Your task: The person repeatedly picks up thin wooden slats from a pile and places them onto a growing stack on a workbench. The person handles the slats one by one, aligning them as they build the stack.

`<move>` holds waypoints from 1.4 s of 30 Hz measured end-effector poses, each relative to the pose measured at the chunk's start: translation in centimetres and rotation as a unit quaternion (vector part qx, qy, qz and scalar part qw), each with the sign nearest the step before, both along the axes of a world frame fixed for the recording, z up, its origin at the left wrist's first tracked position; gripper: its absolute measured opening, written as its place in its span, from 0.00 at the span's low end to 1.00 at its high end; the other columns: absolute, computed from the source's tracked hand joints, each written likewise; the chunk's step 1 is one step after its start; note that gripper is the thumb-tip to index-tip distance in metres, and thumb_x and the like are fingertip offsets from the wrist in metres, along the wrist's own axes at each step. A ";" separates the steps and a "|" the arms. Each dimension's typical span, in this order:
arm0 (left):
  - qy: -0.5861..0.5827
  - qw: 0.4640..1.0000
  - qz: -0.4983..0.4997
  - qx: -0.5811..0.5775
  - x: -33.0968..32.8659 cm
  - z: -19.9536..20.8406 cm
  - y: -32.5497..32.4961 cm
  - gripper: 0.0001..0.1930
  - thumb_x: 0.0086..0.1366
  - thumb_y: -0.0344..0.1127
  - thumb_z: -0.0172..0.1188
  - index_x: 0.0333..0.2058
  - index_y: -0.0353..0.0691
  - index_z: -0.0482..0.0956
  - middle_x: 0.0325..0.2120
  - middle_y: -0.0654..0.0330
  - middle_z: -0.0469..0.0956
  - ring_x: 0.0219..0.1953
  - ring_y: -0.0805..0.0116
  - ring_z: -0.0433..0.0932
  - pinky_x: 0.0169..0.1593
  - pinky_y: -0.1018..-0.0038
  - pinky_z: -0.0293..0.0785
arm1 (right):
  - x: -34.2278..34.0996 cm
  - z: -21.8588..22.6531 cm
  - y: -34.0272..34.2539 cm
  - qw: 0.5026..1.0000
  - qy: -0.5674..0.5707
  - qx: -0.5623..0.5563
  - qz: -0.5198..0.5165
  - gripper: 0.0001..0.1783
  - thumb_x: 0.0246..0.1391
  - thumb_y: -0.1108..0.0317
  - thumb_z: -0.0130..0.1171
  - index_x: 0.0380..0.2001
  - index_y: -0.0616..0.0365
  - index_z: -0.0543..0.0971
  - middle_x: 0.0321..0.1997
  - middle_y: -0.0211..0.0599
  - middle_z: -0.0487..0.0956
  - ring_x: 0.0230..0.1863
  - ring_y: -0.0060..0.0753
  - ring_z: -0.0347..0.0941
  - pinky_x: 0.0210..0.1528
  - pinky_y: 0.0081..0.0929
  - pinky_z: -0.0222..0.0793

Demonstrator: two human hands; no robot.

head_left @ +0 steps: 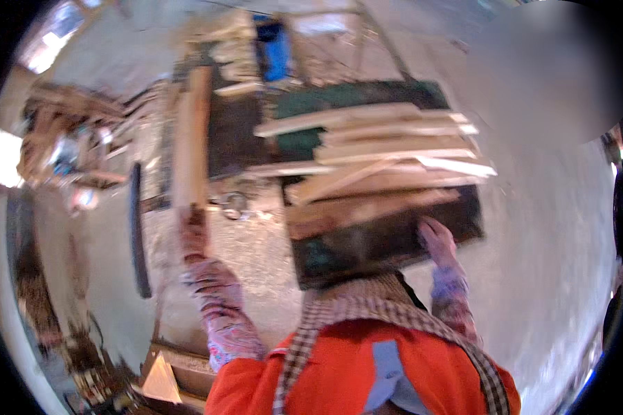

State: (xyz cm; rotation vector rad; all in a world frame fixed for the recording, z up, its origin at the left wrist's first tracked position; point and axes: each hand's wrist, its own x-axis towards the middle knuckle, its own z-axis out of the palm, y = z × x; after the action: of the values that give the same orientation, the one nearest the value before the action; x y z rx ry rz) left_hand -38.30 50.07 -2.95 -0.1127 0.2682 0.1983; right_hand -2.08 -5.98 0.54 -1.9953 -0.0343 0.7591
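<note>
- Nearest is the person's orange top [311, 373], with a checked apron strap [301, 346] over each shoulder.
- The left forearm, in a patterned sleeve [221, 311], slants forward and outward, elbow bent close to the body.
- The right forearm comes up beside the torso, bent in a little at the wrist, so that the right hand [437, 238] sits over the near right part of a dark table [387, 238]; its fingers are blurred, and I cannot tell whether they grasp anything.
- The left hand [194, 234] is closed around the near end of 1 long plank [192, 138], which points almost straight ahead (motion smears its edges).
- Just beyond the right hand, several pale boards [394, 149] lie roughly crosswise on the table, 1 of them slanting over others; some ends jut past the table's sides.
- Between the held plank and the table, pale shavings [256, 242] cover the floor.
- Farther ahead, right of the plank, stands a dark bench [235, 135], with short pale pieces [235, 59] heaped at its far end.
- Beside that heap is a blue object [277, 52], too blurred to identify.
</note>
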 end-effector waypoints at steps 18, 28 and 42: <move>0.258 0.078 -0.092 0.959 29.2 11.7 -16.8 0.43 0.61 0.65 0.64 0.69 0.50 0.63 0.66 0.52 0.67 0.65 0.49 0.69 0.66 0.56 0.68 | 0.8 -7.0 -1.9 0.992 -0.069 0.100 0.039 0.17 0.70 0.68 0.54 0.59 0.59 0.77 0.39 0.28 0.83 0.21 0.08 0.62 0.16 0.12 0.58; 0.209 -0.090 -0.255 0.940 34.4 14.5 -19.1 0.26 0.57 0.55 0.68 0.51 0.50 0.79 0.55 0.54 0.77 0.57 0.50 0.77 0.61 0.56 0.71 | 0.5 -2.8 -2.2 0.994 0.062 0.094 0.005 0.21 0.67 0.59 0.61 0.58 0.56 0.79 0.34 0.24 0.81 0.32 0.20 0.73 0.37 0.18 0.72; 0.201 -0.177 0.227 0.936 25.7 15.4 -17.4 0.38 0.52 0.31 0.64 0.65 0.56 0.70 0.42 0.64 0.74 0.40 0.59 0.77 0.46 0.62 0.77 | 1.0 -2.4 -2.0 0.995 0.015 0.100 0.006 0.19 0.67 0.59 0.62 0.54 0.60 0.83 0.41 0.29 0.85 0.36 0.18 0.78 0.40 0.20 0.74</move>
State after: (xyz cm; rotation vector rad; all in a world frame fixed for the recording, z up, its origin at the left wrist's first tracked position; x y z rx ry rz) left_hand -12.64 32.62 12.45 -2.6164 -0.1967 -0.9714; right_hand -1.05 -7.96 -1.83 -1.7955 -0.1013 0.7622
